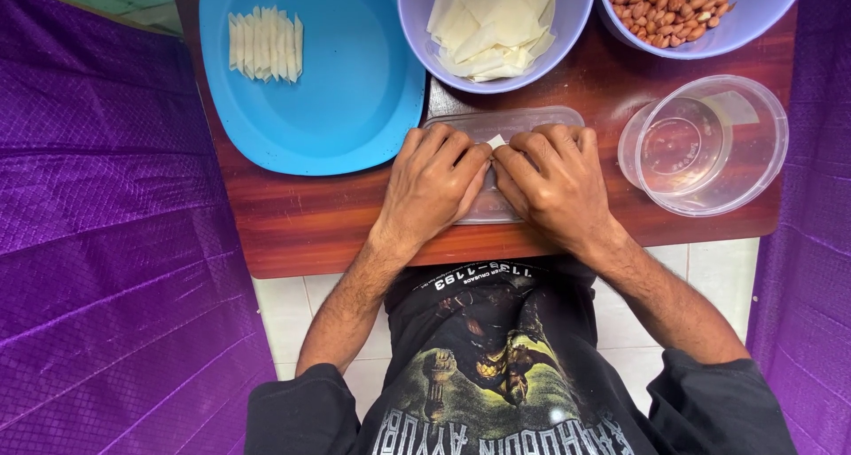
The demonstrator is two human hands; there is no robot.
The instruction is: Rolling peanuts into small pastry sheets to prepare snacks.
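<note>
Both of your hands are down on the bench (292,229), knuckles up, palms down, meeting over a clear flat lid (519,123) that lies right under them. Your left hand (432,189) comes in at a slant from the near left, wrist bent, fingers curled inward toward the centre. Your right hand (557,185) mirrors it from the near right, fingers tucked in the same way. The fingertips of both hands crowd together, touching or almost touching, and between them a small pale wrapper piece (496,141) peeks out. Each grip is nearly closed, pinched down on that wrapper piece; most of it is hidden under your fingers, so how it is folded I cannot tell. Your forearms run back toward your body in a V, elbows spread wide.

Beyond the grip, straight ahead, sits a lilac bowl (417,38) piled with flat pale wrapper sheets (492,25). Ahead and to the left of the grip lies a blue plate (346,101), and on its far left part a neat row of folded pale pieces (264,46) lies side by side. Ahead and to the right, a second lilac bowl (762,16) holds peanuts (667,7). Just to the right of your right hand stands a clear round tub (709,145), close to your knuckles but apart. Purple cloth (106,242) flanks the bench on both sides.
</note>
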